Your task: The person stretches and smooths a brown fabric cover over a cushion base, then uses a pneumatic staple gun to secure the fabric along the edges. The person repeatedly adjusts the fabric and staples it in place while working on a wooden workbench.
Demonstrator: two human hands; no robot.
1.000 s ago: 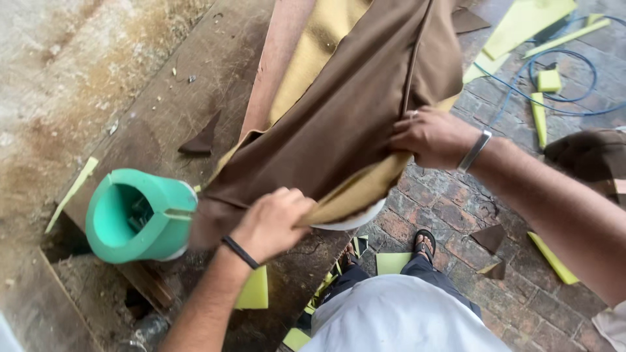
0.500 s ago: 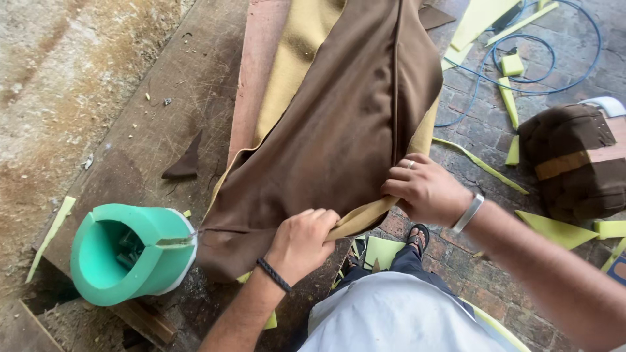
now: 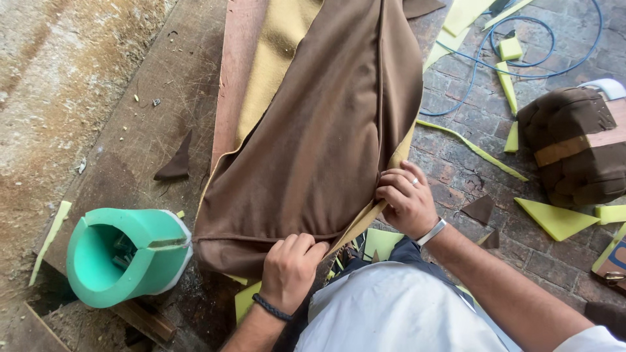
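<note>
A brown fabric cushion cover (image 3: 326, 137) lies over a slab of tan foam (image 3: 277, 49) on a long worn wooden workbench (image 3: 143, 124), its near end hanging toward the person. The left hand (image 3: 290, 264) is closed on the cover's near hem, fingers curled over the fabric at the bench's front edge. The right hand (image 3: 405, 199) pinches the cover's right corner seam where a strip of tan foam shows just beneath, at the bench's right edge. Just left of the cover's near corner, a mint-green foam tube (image 3: 124, 254) lies on its side, close to the fabric. A small brown fabric scrap (image 3: 176, 163) sits on bare bench between tube and foam, where open board remains. Right of the bench, the brick floor (image 3: 469, 169) carries yellow foam offcuts (image 3: 554, 218), a blue cable (image 3: 521, 58) and a brown upholstered block (image 3: 574, 146), well apart from both hands
</note>
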